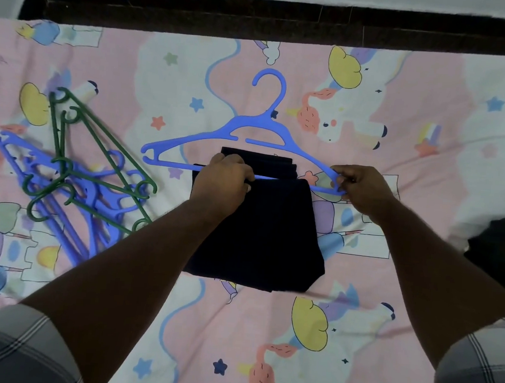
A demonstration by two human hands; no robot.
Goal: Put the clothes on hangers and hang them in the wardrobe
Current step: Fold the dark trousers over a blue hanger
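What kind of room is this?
Probably a bedroom. A unicorn bedsheet covers what looks like a bed, dark folded trousers lie on it over a blue hanger, and spare hangers are piled beside.

— What are we seeing of the blue plastic hanger (241, 124)?
— It is lying flat on the bed, hook pointing away from us, its lower bar crossing a folded dark navy garment (260, 231).
— And we are finding more hangers?
— Yes, a tangled pile of green and blue hangers (74, 174) is lying well apart, to the left.
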